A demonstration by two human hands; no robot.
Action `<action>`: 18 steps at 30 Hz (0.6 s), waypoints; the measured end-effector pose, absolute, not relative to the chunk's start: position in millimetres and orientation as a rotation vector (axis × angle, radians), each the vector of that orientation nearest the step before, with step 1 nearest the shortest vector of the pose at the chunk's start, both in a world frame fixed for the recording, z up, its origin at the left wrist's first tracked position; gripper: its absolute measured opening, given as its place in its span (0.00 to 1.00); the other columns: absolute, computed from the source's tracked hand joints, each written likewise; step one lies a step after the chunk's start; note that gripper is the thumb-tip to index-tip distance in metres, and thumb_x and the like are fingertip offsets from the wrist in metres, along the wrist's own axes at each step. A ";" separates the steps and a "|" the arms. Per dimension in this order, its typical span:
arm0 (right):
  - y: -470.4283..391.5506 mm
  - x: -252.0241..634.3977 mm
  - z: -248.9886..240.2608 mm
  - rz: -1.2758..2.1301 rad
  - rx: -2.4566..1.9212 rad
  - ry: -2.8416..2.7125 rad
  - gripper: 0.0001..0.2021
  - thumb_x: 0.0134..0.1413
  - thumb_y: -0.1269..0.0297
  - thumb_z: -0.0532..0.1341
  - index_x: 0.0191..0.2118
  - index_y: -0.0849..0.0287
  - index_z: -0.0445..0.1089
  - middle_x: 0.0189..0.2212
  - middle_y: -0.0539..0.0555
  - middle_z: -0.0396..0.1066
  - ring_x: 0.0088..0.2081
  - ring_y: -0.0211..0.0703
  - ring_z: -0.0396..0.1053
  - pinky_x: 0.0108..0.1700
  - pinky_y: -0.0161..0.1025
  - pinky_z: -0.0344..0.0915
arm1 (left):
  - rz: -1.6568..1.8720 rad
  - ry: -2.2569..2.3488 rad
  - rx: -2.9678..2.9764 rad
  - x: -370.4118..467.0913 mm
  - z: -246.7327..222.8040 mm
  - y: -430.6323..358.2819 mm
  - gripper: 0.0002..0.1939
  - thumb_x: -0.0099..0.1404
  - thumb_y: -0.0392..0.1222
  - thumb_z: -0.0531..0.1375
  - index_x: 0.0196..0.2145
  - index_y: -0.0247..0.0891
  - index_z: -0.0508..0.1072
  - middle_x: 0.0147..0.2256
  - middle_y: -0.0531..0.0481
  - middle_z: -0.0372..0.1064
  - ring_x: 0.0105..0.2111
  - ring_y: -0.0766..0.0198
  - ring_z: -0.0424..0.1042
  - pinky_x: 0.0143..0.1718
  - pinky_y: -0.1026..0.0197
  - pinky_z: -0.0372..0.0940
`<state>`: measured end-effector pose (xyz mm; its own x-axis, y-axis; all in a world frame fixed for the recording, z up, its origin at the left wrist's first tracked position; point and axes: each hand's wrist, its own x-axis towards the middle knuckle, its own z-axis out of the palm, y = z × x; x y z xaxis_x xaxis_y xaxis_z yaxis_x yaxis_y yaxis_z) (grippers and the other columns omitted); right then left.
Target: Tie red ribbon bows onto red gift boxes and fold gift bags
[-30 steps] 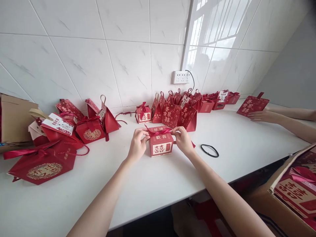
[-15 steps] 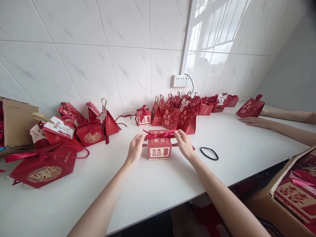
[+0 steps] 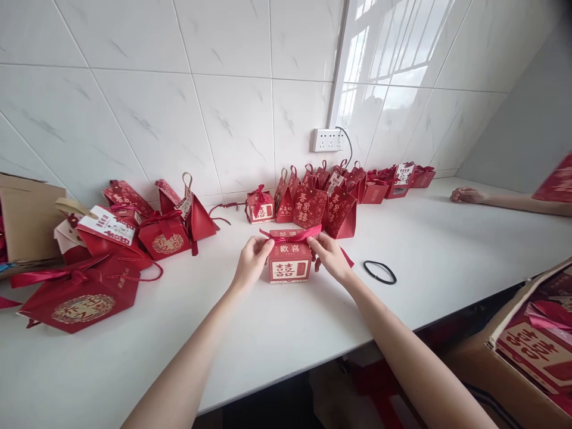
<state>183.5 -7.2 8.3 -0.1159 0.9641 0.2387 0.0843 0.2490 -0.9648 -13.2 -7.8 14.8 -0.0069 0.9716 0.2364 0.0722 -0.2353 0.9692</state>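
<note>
A small red and cream gift box (image 3: 289, 271) with Chinese characters stands upright on the white table in front of me. Across its top runs a dark pink ribbon (image 3: 292, 238), crossed at the middle. At the box's left side, my left hand (image 3: 251, 260) is closed, its thumb and fingers pinching the ribbon near the top corner. My right hand (image 3: 329, 256) pinches the ribbon at the right, its other fingers curled beside the box. A ribbon end hangs out behind the right hand. Some fingertips are hidden.
A black hair tie (image 3: 379, 272) lies to the right. Several red gift boxes (image 3: 308, 205) line the wall, with more (image 3: 84, 292) at left. An open carton (image 3: 487, 345) of boxes stands lower right. A co-worker's arm (image 3: 504, 196) reaches in, near a red box (image 3: 556, 182).
My hands have drawn closer to the box's sides, still on the ribbon. The co-worker's red box has left the table and moved to the right edge; one hand remains over the table.
</note>
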 end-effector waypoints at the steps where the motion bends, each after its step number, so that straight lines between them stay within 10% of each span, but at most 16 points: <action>1: -6.7 183.7 7.5 1.033 -1.026 -1.468 0.20 0.51 0.45 0.57 0.34 0.59 0.62 0.24 0.48 0.61 0.24 0.35 0.63 0.14 0.30 0.63 | 1.382 1.142 1.436 -13.3 15.2 -8.2 0.19 0.53 0.57 0.61 0.31 0.38 0.66 0.27 0.54 0.65 0.25 0.67 0.64 0.25 0.65 0.59; 18: -4.4 186.0 9.5 1.191 -0.852 -1.336 0.22 0.47 0.47 0.63 0.19 0.59 0.58 0.16 0.45 0.58 0.15 0.31 0.59 0.13 0.30 0.59 | 1.390 1.077 1.521 -13.3 28.9 -17.1 0.16 0.57 0.52 0.59 0.21 0.38 0.65 0.21 0.56 0.59 0.23 0.69 0.58 0.26 0.66 0.55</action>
